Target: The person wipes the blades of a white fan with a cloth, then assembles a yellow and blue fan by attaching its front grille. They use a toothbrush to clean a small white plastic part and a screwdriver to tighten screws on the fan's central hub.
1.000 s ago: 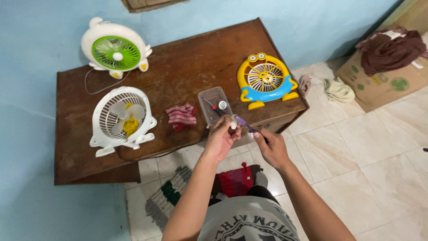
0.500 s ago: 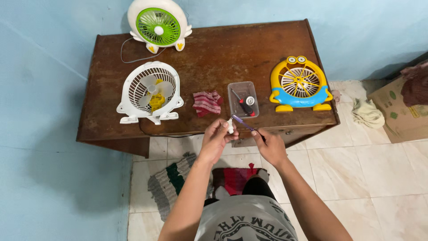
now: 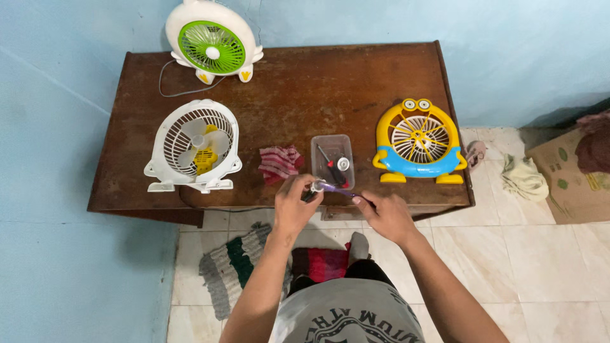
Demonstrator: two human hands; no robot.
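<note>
Purple-handled tool (image 3: 335, 188) held betw. left hand (image 3: 295, 204) & right hand (image 3: 384, 216), both grips clamped on it, nr. clear plastic tray (image 3: 332, 161) on tabletop (image 3: 305, 95).

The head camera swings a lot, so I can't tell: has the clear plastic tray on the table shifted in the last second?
No. The clear plastic tray sits between the striped cloth and the yellow fan as before; only the camera moved.

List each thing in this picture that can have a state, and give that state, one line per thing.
Green fan: upright, at the table's back edge.
White fan: lying on its back, grille up.
Yellow fan: lying flat, grille up.
Plastic box: open, holding a screwdriver.
Striped cloth: crumpled.
Purple tool: held between both hands.
Left hand: closed on the tool.
Right hand: closed on the tool.
</note>
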